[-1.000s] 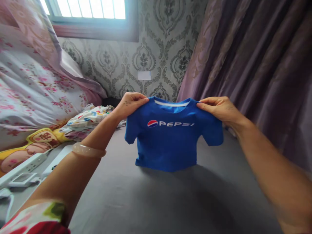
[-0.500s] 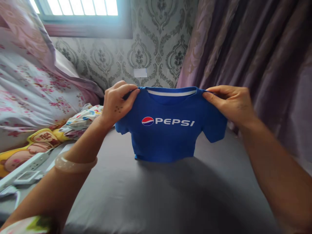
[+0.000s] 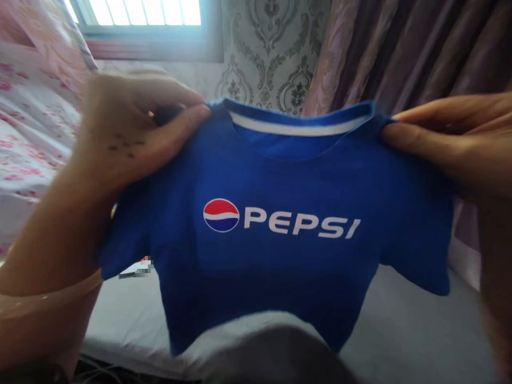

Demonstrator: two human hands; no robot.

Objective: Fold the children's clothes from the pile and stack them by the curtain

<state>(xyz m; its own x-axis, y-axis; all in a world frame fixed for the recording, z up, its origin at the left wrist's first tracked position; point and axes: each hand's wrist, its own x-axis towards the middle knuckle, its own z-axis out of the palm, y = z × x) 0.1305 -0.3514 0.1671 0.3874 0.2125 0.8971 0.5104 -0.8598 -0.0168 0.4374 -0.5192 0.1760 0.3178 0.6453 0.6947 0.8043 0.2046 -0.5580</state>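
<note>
A small blue T-shirt (image 3: 280,266) with a white PEPSI logo and a white collar band hangs close in front of the camera, filling the middle of the view. My left hand (image 3: 128,133) pinches its left shoulder, fingers closed on the cloth. On the other side my right hand (image 3: 452,141) pinches the right shoulder the same way. The shirt is held up in the air, front facing me, with its hem above the grey bed surface (image 3: 400,341). A pale bangle (image 3: 44,314) sits on my left wrist.
Floral pink bedding (image 3: 28,160) is piled at the left. A mauve curtain (image 3: 400,48) hangs at the right, patterned wallpaper (image 3: 268,58) and a window (image 3: 148,16) behind. A small object (image 3: 136,272) lies on the bed under the left sleeve.
Both hands have lifted the shirt off the bed and drawn it much closer to the camera. It now hangs free and hides most of the bed.
</note>
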